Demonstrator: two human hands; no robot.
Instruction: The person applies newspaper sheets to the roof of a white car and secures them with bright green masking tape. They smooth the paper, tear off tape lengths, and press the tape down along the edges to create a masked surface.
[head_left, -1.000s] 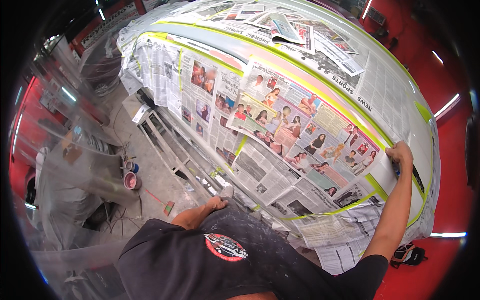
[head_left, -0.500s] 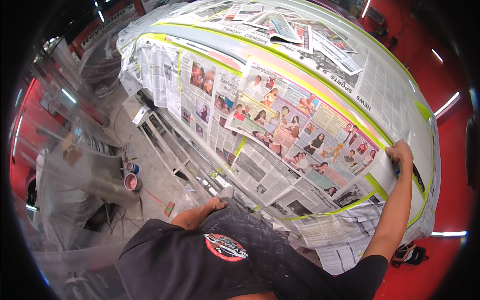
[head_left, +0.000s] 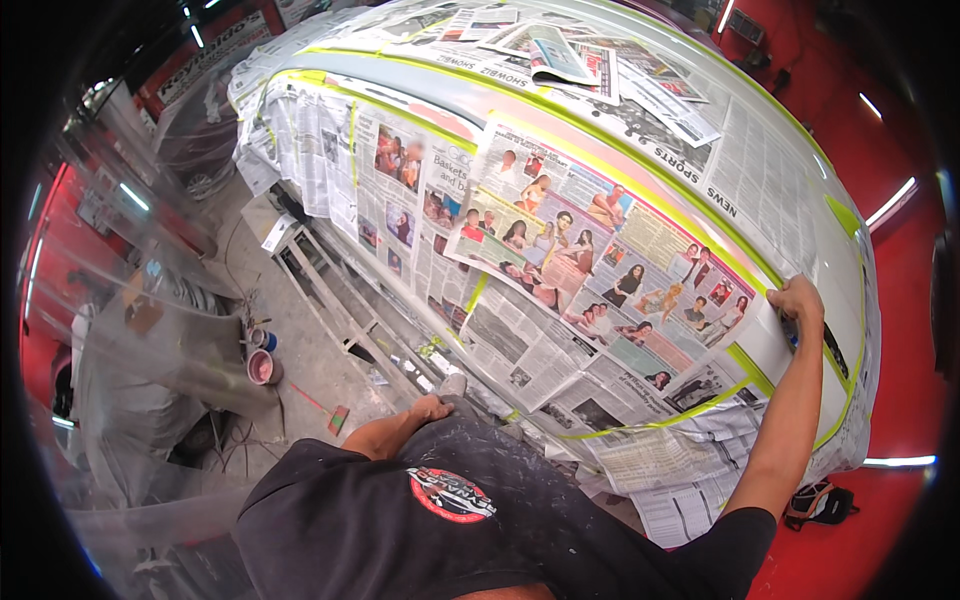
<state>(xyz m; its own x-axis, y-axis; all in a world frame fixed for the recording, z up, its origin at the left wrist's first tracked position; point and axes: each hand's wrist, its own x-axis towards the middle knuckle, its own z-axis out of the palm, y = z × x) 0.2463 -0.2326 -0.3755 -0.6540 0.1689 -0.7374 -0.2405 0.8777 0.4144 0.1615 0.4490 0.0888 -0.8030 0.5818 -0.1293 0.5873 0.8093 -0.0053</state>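
A car body covered in newspaper curves across the view, its sheets edged with yellow-green masking tape (head_left: pixel 640 140). My right hand (head_left: pixel 797 302) is closed at the right end of a tape strip, by the upper corner of a colourful newspaper sheet (head_left: pixel 600 250). A bit of blue shows under its palm, perhaps the core of a tape roll, mostly hidden. This sheet hangs over the car's side, its left edge lifted a little. Low in the middle, my left hand (head_left: pixel 430 409) rests with curled fingers against my grey-clad leg (head_left: pixel 455 386); whatever its fingers may hold is hidden.
Loose newspapers (head_left: pixel 585 65) lie on top of the car. On the floor at left stand a pinkish bucket (head_left: pixel 263 368) and a long metal frame (head_left: pixel 320 300). A plastic-draped bulk (head_left: pixel 130 370) rises beyond them. A dark cap (head_left: pixel 828 505) lies on the red floor.
The view has shifted very slightly. Both hands keep their places, and the newspaper sheet hangs as before.
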